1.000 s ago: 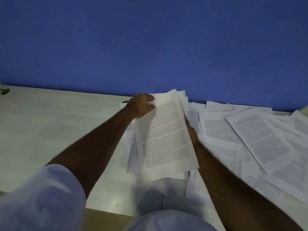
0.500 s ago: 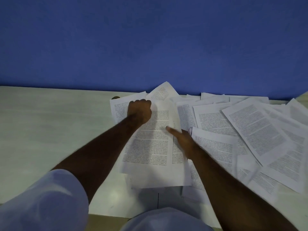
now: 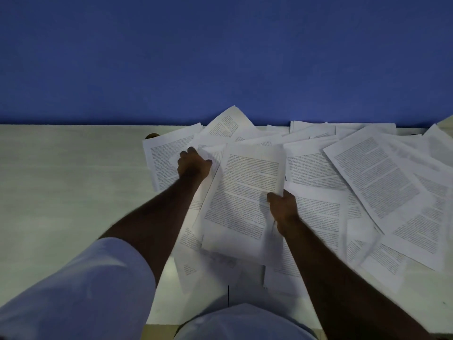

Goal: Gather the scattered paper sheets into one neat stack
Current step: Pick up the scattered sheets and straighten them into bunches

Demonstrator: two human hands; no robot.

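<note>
At the centre of the frame the right hand (image 3: 284, 212) pinches the right edge of a white printed paper sheet (image 3: 245, 192), thumb on top and the other fingers hidden beneath it. That sheet lies tilted over a loose bundle of similar pages. The left hand (image 3: 193, 164) sits at the bundle's upper left corner, fingers curled onto the pages there; whether it grips several or only presses them down cannot be told.

Many more scattered printed white pages (image 3: 382, 177) overlap across the right half of the pale wooden tabletop (image 3: 68, 187), reaching back to the blue wall (image 3: 220, 57) at the top of the frame.

The step in hand appears to be drawing the top sheet onto the bundle. To do it well, the left hand should anchor the bundle's corner while the right slides its sheet leftwards until the edges meet, keeping the paper low and flat so it does not buckle. Squaring each page as it arrives should be easier than straightening a skewed pile later. The thin sheets will likely slip over one another, so light downward pressure helps
</note>
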